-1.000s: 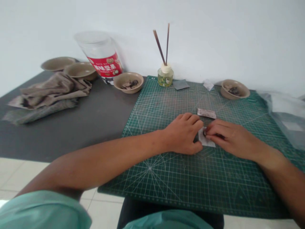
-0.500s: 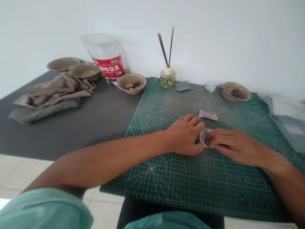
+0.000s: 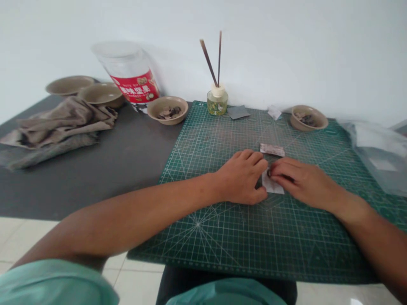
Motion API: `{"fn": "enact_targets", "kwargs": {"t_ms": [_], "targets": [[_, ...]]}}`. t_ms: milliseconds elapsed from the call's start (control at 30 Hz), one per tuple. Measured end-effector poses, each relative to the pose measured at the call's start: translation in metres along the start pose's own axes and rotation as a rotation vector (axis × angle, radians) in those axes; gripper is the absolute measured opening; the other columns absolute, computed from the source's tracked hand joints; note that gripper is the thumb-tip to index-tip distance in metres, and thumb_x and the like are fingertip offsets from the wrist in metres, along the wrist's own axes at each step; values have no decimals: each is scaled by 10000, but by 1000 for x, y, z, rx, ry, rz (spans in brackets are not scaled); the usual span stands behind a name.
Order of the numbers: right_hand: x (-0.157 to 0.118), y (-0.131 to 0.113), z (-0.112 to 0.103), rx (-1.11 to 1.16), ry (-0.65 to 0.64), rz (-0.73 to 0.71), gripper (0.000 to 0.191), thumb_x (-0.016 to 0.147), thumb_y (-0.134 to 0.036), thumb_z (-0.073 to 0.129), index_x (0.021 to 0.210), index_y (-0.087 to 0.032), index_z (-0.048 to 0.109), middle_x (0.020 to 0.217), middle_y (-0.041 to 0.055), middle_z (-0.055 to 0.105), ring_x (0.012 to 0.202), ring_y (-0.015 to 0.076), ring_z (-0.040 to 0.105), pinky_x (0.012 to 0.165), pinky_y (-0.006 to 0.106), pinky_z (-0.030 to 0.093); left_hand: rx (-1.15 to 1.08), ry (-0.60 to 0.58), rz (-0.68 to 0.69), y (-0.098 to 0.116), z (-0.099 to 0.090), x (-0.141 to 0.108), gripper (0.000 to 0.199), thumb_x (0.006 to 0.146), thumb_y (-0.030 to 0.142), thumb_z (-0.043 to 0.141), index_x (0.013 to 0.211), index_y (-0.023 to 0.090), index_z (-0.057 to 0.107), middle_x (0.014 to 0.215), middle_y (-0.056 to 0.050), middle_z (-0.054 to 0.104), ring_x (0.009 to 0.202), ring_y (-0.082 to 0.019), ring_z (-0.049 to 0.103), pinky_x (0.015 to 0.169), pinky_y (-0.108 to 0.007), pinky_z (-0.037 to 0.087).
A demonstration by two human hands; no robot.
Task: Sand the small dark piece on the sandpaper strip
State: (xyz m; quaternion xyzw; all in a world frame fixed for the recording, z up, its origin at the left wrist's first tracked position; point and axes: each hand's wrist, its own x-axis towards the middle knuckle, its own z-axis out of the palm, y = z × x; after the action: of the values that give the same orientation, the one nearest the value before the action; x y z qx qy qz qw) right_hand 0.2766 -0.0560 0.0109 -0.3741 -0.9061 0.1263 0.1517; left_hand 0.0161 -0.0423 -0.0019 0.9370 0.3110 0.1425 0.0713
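Observation:
A small pale sheet of paper (image 3: 274,187) lies on the green cutting mat (image 3: 222,237). My left hand (image 3: 243,177) rests over the sheet's left edge, fingers bent and thumb below, holding it down. My right hand (image 3: 300,180) pinches a small dark piece (image 3: 269,173) against the upper part of the sheet. Its shape is mostly hidden by the fingertips. Just beyond both hands lies a brownish, worn rectangular strip (image 3: 272,149), which neither hand touches.
Small bowls with dark and tan pieces stand at right (image 3: 308,118) and left (image 3: 168,111). At the back are a reed diffuser (image 3: 217,101), a grey square (image 3: 238,112) and a clear tub (image 3: 135,80). A crumpled cloth (image 3: 63,120) lies left; a plastic bag (image 3: 378,156) lies right.
My right hand has slid the dark piece from the lower part of the sheet toward its upper part. My left hand stays on the sheet. The whole view has shifted slightly.

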Motion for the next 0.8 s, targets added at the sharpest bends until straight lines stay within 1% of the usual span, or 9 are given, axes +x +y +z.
{"fn": "enact_targets", "kwargs": {"t_ms": [67,200,300,400,467,567,667,733,800], "targets": [[0,4,-4,-4,-3,21,141,1080,-294,606,1009,-278,726,1061,61,787,942,265,765,816,398,594,3,4,-1,0,0,0,387,975,464,588,1211,160,623,1409,-171,673,1309,-365,589,1176,-524,495],[1,-2,-5,113,-132,-70,158,1098,-277,597,991,-278,714,1003,43,772,875,222,750,765,345,576,-2,-6,9,0,0,-1,418,984,482,584,1230,147,629,1404,-169,668,1308,-364,587,1168,-511,502],[5,-7,2,52,-66,-76,167,1100,-248,575,1010,-265,715,1045,55,775,902,226,754,774,347,571,-5,0,16,0,0,-1,402,979,472,589,1219,152,628,1374,-161,673,1284,-360,592,1158,-511,507],[7,-3,0,-48,-6,9,151,1082,-246,576,1011,-250,709,1065,76,765,935,256,746,795,384,572,-4,5,8,0,-1,0,378,973,453,588,1208,159,624,1372,-168,679,1289,-365,590,1166,-523,500],[4,0,-5,-14,-67,18,147,1085,-257,578,988,-250,688,1033,65,751,910,243,732,796,383,572,-7,-1,1,0,-1,0,382,969,451,588,1211,157,625,1393,-175,676,1307,-368,586,1172,-527,498],[0,-3,-8,121,-171,-49,145,1099,-268,588,988,-260,681,1003,38,741,861,201,722,757,336,562,-14,-14,10,0,-2,0,414,974,482,587,1216,150,631,1406,-177,672,1312,-368,588,1172,-524,503],[3,-8,-1,81,-70,-54,159,1098,-253,578,1005,-255,707,1016,51,753,879,212,730,767,343,552,-6,-7,21,0,-1,0,425,983,485,575,1226,140,634,1380,-168,675,1293,-363,596,1169,-518,504],[7,-7,2,-39,-16,6,171,1087,-239,561,1017,-247,717,1043,75,752,916,247,729,780,369,543,4,7,16,-1,-1,0,404,979,456,574,1228,142,630,1363,-158,677,1286,-362,596,1170,-522,500],[8,-2,0,-89,0,71,134,1072,-254,589,994,-244,698,1023,71,740,896,252,718,772,373,530,10,4,-4,-1,-1,0,408,976,462,575,1220,139,629,1374,-166,672,1296,-372,592,1162,-527,505]]}}
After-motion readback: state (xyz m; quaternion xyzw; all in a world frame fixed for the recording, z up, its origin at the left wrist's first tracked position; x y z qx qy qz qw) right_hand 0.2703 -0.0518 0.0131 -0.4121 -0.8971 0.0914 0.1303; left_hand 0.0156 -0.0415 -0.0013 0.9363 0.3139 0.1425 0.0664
